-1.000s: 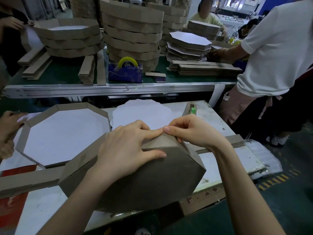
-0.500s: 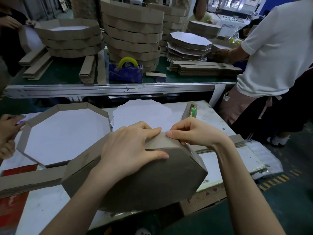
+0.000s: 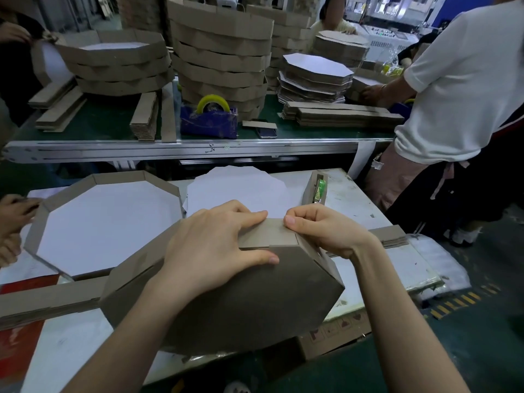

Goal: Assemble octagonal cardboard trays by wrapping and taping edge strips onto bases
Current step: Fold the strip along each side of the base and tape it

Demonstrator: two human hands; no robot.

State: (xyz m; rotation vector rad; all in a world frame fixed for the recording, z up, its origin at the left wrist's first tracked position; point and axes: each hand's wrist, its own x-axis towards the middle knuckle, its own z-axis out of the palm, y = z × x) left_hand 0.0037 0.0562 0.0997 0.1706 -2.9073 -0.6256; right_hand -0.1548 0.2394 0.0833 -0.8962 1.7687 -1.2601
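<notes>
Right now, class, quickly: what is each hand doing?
Left hand: open, fingers flat, pressing the edge strip against the tray.
Right hand: closed, pinching the edge strip.

No words, brands or numbers can be read. Faint reddish pictograms are printed on the cardboard carton (image 3: 334,334) under the near table (image 3: 354,199), too blurred to be identified.

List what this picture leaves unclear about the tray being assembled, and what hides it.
Head view only.
Inside of the upturned brown octagonal cardboard tray: hidden by its own base.
Any tape on its brown cardboard edge strip: covered by the left hand and right hand.
The green tape roll: mostly behind its cardboard holder.
</notes>
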